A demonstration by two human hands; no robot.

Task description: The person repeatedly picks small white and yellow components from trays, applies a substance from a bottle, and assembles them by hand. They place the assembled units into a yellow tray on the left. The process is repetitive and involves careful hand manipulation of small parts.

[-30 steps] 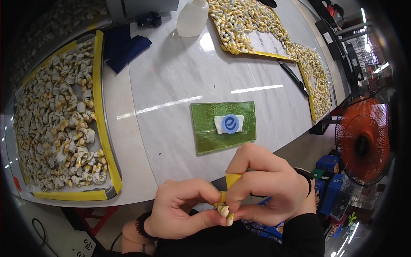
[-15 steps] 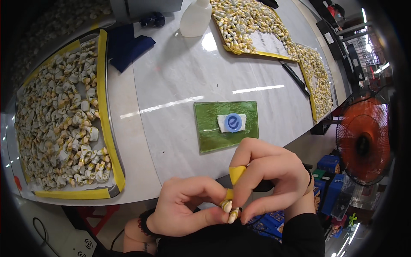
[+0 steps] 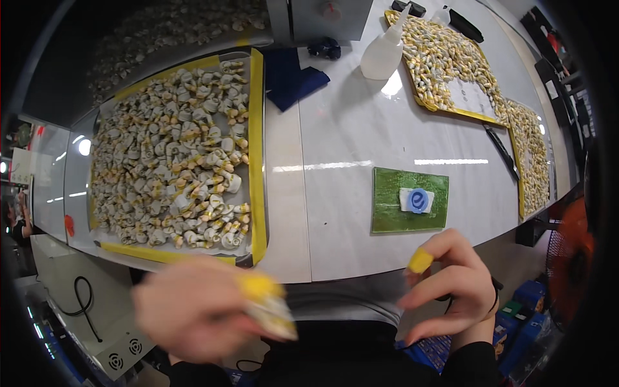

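Note:
My left hand (image 3: 193,306), blurred by motion, is near the front edge of the left tray. Its fingers are closed on a small white-and-gold figurine (image 3: 274,317), too smeared for detail; a yellow wrap covers one fingertip. On the right, my right hand (image 3: 454,284) is curled loosely with its fingers apart and nothing visible between them. Yellow wrapping circles its index finger. Just beyond that hand lies a green slab (image 3: 393,216), bearing a white pad (image 3: 405,198) and a round blue piece (image 3: 418,201).
A yellow-edged tray (image 3: 258,155) full of similar white-and-gold figurines stands at left. Behind are a dark blue cloth (image 3: 303,89) and a white squeeze bottle (image 3: 382,57). At right lie another yellow-edged tray (image 3: 471,97) of small pieces and a black pen-like tool (image 3: 501,151).
My hands have separated. The left has swung leftward toward the tray with a small figurine; the right has drawn away, its fingers parted. The view has shifted left.

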